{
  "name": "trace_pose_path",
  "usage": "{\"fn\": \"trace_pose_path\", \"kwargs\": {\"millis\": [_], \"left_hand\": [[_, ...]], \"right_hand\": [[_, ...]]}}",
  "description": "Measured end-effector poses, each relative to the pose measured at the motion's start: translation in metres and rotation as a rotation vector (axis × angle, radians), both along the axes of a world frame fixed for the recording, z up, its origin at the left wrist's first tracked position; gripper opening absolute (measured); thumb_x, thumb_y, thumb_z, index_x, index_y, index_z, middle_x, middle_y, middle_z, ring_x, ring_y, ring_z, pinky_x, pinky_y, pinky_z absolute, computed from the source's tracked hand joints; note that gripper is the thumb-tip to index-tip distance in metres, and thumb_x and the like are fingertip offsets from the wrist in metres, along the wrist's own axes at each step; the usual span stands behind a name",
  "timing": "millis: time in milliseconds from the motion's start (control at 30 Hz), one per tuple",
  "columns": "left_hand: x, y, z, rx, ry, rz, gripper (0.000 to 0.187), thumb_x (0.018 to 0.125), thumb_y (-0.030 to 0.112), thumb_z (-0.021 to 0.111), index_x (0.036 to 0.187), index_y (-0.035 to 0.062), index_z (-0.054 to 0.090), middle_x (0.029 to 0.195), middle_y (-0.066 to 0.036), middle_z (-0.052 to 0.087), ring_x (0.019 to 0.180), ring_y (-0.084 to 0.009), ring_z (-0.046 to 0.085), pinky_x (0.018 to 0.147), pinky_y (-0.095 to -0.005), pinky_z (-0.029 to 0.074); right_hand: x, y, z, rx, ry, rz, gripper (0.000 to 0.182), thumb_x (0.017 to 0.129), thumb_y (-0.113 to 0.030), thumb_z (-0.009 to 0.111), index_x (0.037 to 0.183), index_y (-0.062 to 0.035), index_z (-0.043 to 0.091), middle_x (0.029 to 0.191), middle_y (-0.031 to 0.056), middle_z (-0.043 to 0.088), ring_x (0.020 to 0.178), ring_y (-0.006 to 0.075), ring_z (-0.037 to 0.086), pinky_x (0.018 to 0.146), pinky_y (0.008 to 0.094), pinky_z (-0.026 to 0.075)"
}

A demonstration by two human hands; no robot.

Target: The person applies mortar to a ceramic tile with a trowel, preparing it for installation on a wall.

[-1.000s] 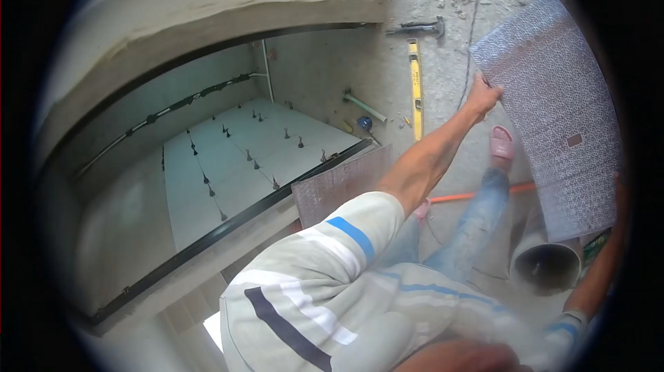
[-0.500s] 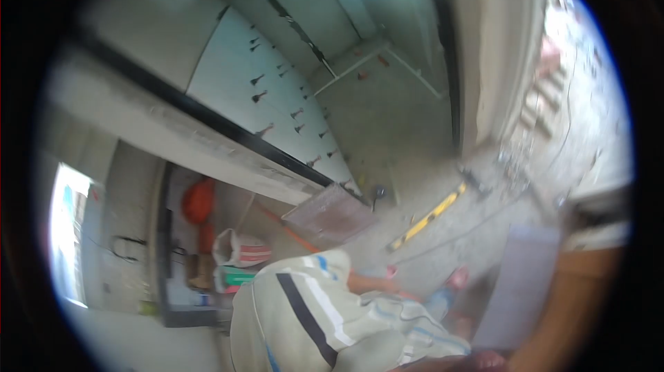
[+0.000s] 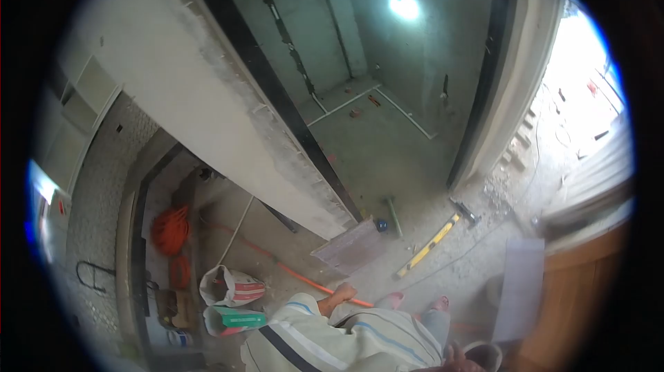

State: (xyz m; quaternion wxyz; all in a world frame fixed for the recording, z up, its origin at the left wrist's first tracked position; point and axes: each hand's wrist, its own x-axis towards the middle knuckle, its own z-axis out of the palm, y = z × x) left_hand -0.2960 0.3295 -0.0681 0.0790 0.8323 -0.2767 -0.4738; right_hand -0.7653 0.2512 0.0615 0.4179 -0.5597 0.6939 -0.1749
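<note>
In the head view my left hand [image 3: 339,298] is in front of my striped shirt, its fingers curled. An orange hose [image 3: 294,275] runs along the floor and passes behind it in this view. At the bottom edge my right hand [image 3: 462,360] is partly cut off, with its fingertips close beside the rim of a bucket [image 3: 486,352]. What my left hand holds, if anything, is hidden. Below my hands a pink slipper [image 3: 443,302] shows on my foot. A reddish-brown board [image 3: 351,247] leans at the foot of the wall end ahead.
A yellow spirit level [image 3: 427,246] and a hammer [image 3: 466,213] lie on the dusty floor. Two open bags, one red-striped [image 3: 242,290] and one green [image 3: 238,320], stand left. A coiled orange hose [image 3: 170,230] lies beyond. A dark-framed doorway [image 3: 339,196] leads to a lit room.
The view has swung, and the white panel with dark clips is out of sight. My left hand is drawn back towards my body. The bucket beside my right hand has come into view.
</note>
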Motion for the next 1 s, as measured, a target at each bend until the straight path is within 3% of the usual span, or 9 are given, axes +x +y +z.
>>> {"fn": "trace_pose_path", "kwargs": {"millis": [100, 167, 400, 500, 600, 700, 833, 933, 1000], "left_hand": [[0.005, 0.037, 0.014, 0.006, 0.078, 0.031, 0.030, 0.075, 0.030, 0.060, 0.074, 0.0006, 0.065, 0.061, -0.010, 0.059, 0.054, -0.0183, 0.057, 0.047, -0.0351, 0.042], [-0.015, 0.046, 0.045, -0.239, 0.305, 0.417, 0.028, 0.077, 0.029, 0.059, 0.068, 0.0030, 0.061, 0.057, -0.007, 0.056, 0.051, -0.0156, 0.055, 0.044, -0.0310, 0.040], [-0.021, 0.022, 0.006, 0.300, 0.417, -0.103, 0.037, 0.078, 0.032, 0.064, 0.095, -0.0016, 0.063, 0.080, -0.011, 0.064, 0.071, -0.0178, 0.062, 0.057, -0.0349, 0.048], [-0.058, -0.056, 0.018, 0.045, 0.332, -0.696, 0.045, 0.079, 0.033, 0.064, 0.106, -0.0025, 0.063, 0.086, -0.013, 0.067, 0.074, -0.0189, 0.065, 0.061, -0.0339, 0.050], [-0.163, -0.125, 0.058, 0.232, 0.333, -0.728, 0.043, 0.081, 0.033, 0.063, 0.106, -0.0020, 0.063, 0.088, -0.015, 0.068, 0.079, -0.0203, 0.065, 0.069, -0.0333, 0.051], [-0.268, -0.165, 0.046, -0.017, 0.233, -1.250, 0.040, 0.083, 0.032, 0.060, 0.102, -0.0028, 0.063, 0.090, -0.020, 0.066, 0.081, -0.0309, 0.065, 0.071, -0.0391, 0.050], [-0.475, -0.184, 0.019, -0.297, 0.200, -1.533, 0.031, 0.086, 0.027, 0.055, 0.080, -0.0028, 0.059, 0.074, -0.025, 0.059, 0.075, -0.0428, 0.058, 0.062, -0.0466, 0.044], [-0.591, -0.180, -0.093, -0.453, 0.240, -1.753, 0.025, 0.081, 0.025, 0.059, 0.076, 0.0006, 0.058, 0.072, -0.021, 0.061, 0.071, -0.0407, 0.059, 0.061, -0.0468, 0.045], [-0.681, -0.158, -0.107, -0.179, 0.218, -1.584, 0.027, 0.078, 0.028, 0.062, 0.087, 0.0028, 0.064, 0.080, -0.021, 0.064, 0.080, -0.0389, 0.062, 0.069, -0.0446, 0.048]], "right_hand": [[-0.012, 0.047, 0.020, 0.003, 0.007, -0.086, 0.037, 0.089, -0.019, 0.053, 0.117, 0.0042, 0.054, 0.107, 0.0222, 0.060, 0.100, 0.0320, 0.058, 0.088, 0.0371, 0.043], [-0.010, 0.072, 0.029, -0.001, -0.023, -0.123, 0.035, 0.089, -0.018, 0.053, 0.116, 0.0038, 0.056, 0.105, 0.0217, 0.061, 0.098, 0.0314, 0.059, 0.087, 0.0365, 0.044], [0.014, 0.120, 0.045, 0.156, -0.107, -0.250, 0.033, 0.091, -0.023, 0.052, 0.110, 0.0026, 0.060, 0.106, 0.0202, 0.062, 0.099, 0.0330, 0.058, 0.087, 0.0389, 0.043], [0.000, 0.156, -0.002, 0.084, -0.010, -0.443, 0.033, 0.085, -0.028, 0.055, 0.102, -0.0006, 0.063, 0.101, 0.0211, 0.061, 0.096, 0.0368, 0.057, 0.084, 0.0415, 0.044], [-0.012, 0.172, -0.008, 0.176, 0.037, -0.658, 0.033, 0.084, -0.029, 0.056, 0.104, -0.0033, 0.062, 0.105, 0.0198, 0.059, 0.101, 0.0351, 0.055, 0.086, 0.0432, 0.044], [-0.014, 0.186, -0.058, 0.390, 0.079, -0.840, 0.037, 0.084, -0.034, 0.057, 0.107, -0.0052, 0.061, 0.113, 0.0179, 0.056, 0.109, 0.0359, 0.051, 0.089, 0.0433, 0.043], [-0.045, 0.195, -0.092, 0.646, -0.005, -0.866, 0.046, 0.083, -0.040, 0.059, 0.118, -0.0121, 0.054, 0.127, 0.0144, 0.044, 0.118, 0.0358, 0.042, 0.083, 0.0675, 0.036], [-0.062, 0.206, -0.122, 0.908, -0.077, -0.860, 0.062, 0.085, -0.049, 0.053, 0.135, -0.0152, 0.039, 0.138, 0.0173, 0.034, 0.127, 0.0358, 0.035, 0.083, 0.0710, 0.033], [-0.087, 0.222, -0.159, 1.030, -0.123, -0.905, 0.067, 0.086, -0.052, 0.051, 0.139, -0.0156, 0.033, 0.141, 0.0185, 0.032, 0.130, 0.0356, 0.032, 0.086, 0.0703, 0.033]]}}
